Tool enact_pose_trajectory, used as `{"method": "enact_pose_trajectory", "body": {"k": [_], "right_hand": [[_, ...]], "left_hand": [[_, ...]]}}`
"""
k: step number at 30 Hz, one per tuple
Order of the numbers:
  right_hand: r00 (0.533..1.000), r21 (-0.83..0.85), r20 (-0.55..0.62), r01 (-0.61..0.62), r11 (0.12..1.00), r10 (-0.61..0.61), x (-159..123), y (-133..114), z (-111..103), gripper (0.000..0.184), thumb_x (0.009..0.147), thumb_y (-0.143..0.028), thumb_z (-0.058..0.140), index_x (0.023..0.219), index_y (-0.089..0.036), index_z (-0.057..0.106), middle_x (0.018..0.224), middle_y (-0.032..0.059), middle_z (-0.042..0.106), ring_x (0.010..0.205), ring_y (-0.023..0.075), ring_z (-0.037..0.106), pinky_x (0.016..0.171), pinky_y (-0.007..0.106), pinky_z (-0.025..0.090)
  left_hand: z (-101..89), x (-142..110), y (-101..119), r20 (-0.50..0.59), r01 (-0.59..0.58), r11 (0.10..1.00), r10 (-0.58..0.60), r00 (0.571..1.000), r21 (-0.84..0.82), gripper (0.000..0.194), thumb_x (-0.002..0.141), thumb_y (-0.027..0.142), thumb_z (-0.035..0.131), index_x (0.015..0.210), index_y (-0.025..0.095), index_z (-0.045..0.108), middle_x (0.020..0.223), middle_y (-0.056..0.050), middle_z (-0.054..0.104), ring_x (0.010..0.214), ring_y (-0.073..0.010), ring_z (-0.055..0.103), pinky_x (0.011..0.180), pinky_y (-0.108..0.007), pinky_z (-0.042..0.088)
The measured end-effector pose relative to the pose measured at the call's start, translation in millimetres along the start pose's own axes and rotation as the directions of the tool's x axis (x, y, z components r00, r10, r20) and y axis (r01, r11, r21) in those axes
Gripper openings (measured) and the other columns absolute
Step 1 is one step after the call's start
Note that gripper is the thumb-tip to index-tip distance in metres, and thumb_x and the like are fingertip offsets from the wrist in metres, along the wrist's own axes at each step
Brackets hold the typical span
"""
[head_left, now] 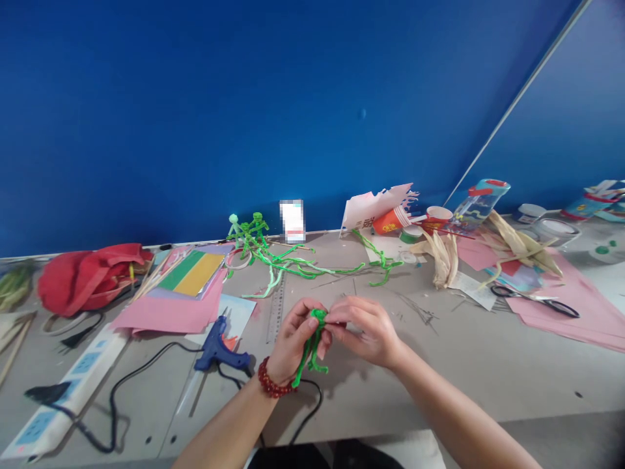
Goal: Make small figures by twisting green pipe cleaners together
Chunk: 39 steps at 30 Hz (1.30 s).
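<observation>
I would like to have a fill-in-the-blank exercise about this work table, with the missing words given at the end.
The left hand and the right hand are working on a small figure of the colour ____.
The red bead bracelet is worn on the ____ wrist.
The body of the glue gun is ____.
Seen by the wearer, the scissors lie to the ____ of both hands.

Missing words: green; left; blue; right.

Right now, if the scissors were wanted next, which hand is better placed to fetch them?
Probably the right hand. The scissors lie well out on its side of the table, while the left hand is farther off and holds the green bundle. The right fingertips would first leave the bundle.
</observation>
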State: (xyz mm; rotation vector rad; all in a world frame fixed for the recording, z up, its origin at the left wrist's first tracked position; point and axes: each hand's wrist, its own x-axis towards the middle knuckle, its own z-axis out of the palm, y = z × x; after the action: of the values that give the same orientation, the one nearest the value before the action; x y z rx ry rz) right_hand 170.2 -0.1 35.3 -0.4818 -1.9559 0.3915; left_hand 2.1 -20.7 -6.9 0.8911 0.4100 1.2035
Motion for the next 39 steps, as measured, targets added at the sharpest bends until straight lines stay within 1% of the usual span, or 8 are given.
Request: {"method": "enact_pose_trajectory", "body": {"k": [6, 15, 22, 25, 28, 32, 36, 39], "right_hand": [[0.994, 0.091, 0.021, -0.108, 0.990, 0.106, 2.7, -4.0, -5.2, 0.005, 0.090, -0.020, 0.060, 0.094, -0.020, 0.062, 0.079, 0.0041, 0.067, 0.064, 0.0135, 0.061, 0.062, 0.026, 0.052], [0.978, 0.104, 0.056, -0.206, 0.973, 0.201, 3.8, -7.9, -8.5, 0.008, 0.090, -0.016, 0.055, 0.088, -0.020, 0.062, 0.077, 0.0035, 0.065, 0.067, 0.0145, 0.060, 0.063, 0.026, 0.050], [0.940, -0.031, 0.129, -0.315, 0.949, 0.317, 5.4, -1.1, -16.9, 0.010, 0.091, -0.022, 0.055, 0.084, -0.020, 0.062, 0.073, 0.0015, 0.065, 0.064, 0.0131, 0.058, 0.062, 0.024, 0.047], [0.857, -0.202, 0.201, -0.438, 0.876, 0.475, 4.3, 2.1, -34.4, 0.010, 0.091, -0.026, 0.057, 0.085, -0.020, 0.062, 0.075, 0.0001, 0.065, 0.065, 0.0128, 0.059, 0.060, 0.023, 0.043], [0.719, -0.453, 0.211, -0.528, 0.718, 0.662, -10.4, 2.4, -49.3, 0.013, 0.091, -0.029, 0.057, 0.083, -0.021, 0.062, 0.074, -0.0002, 0.066, 0.064, 0.0143, 0.059, 0.057, 0.024, 0.039], [0.527, -0.723, 0.227, -0.472, 0.504, 0.819, -43.4, -0.5, -50.3, 0.011, 0.089, -0.028, 0.058, 0.083, -0.020, 0.063, 0.081, 0.0031, 0.069, 0.074, 0.0194, 0.064, 0.057, 0.026, 0.036], [0.487, -0.841, 0.239, -0.328, 0.430, 0.840, -61.3, -1.1, -41.4, 0.009, 0.088, -0.022, 0.054, 0.086, -0.018, 0.062, 0.090, 0.0100, 0.071, 0.091, 0.0265, 0.067, 0.064, 0.029, 0.039], [0.440, -0.876, 0.201, -0.319, 0.362, 0.875, -61.2, 1.4, -41.3, 0.009, 0.083, -0.016, 0.053, 0.082, -0.017, 0.062, 0.086, 0.0113, 0.071, 0.087, 0.0274, 0.068, 0.060, 0.029, 0.037]], "left_hand": [[4.9, -2.0, 5.1, -0.059, -0.058, 0.993, 0.064, 0.996, 0.101, 0.023, 0.085, 0.034, 0.071, 0.101, 0.020, 0.062, 0.073, 0.002, 0.060, 0.053, -0.0086, 0.059, 0.045, -0.016, 0.046], [3.6, -1.1, 11.1, -0.014, -0.250, 0.894, 0.275, 0.961, 0.372, 0.022, 0.086, 0.023, 0.069, 0.108, 0.021, 0.067, 0.083, -0.003, 0.066, 0.067, -0.0125, 0.062, 0.059, -0.022, 0.053], [2.9, 0.4, 9.3, -0.005, -0.264, 0.888, 0.287, 0.958, 0.376, 0.021, 0.085, 0.029, 0.071, 0.104, 0.020, 0.068, 0.080, -0.004, 0.065, 0.068, -0.0139, 0.063, 0.055, -0.021, 0.051], [3.5, 0.7, 10.9, -0.041, -0.230, 0.893, 0.266, 0.963, 0.386, 0.017, 0.088, 0.027, 0.066, 0.104, 0.021, 0.066, 0.080, -0.004, 0.069, 0.070, -0.0144, 0.064, 0.061, -0.024, 0.052], [1.4, 0.2, 11.0, -0.054, -0.229, 0.890, 0.271, 0.961, 0.395, 0.019, 0.090, 0.026, 0.064, 0.108, 0.020, 0.065, 0.085, -0.006, 0.072, 0.076, -0.0166, 0.066, 0.071, -0.029, 0.053], [-2.4, 0.8, 7.6, -0.034, -0.230, 0.914, 0.256, 0.966, 0.335, 0.023, 0.090, 0.027, 0.064, 0.112, 0.020, 0.064, 0.092, -0.008, 0.073, 0.086, -0.0209, 0.067, 0.083, -0.038, 0.052], [-1.3, 3.5, 5.5, -0.033, -0.226, 0.936, 0.244, 0.969, 0.270, 0.023, 0.089, 0.032, 0.065, 0.109, 0.020, 0.065, 0.093, -0.008, 0.073, 0.088, -0.0217, 0.067, 0.091, -0.042, 0.048], [1.7, 5.0, 7.7, -0.008, -0.257, 0.938, 0.266, 0.964, 0.230, 0.024, 0.088, 0.037, 0.066, 0.106, 0.022, 0.065, 0.088, -0.006, 0.073, 0.086, -0.0208, 0.067, 0.091, -0.042, 0.048]]}}
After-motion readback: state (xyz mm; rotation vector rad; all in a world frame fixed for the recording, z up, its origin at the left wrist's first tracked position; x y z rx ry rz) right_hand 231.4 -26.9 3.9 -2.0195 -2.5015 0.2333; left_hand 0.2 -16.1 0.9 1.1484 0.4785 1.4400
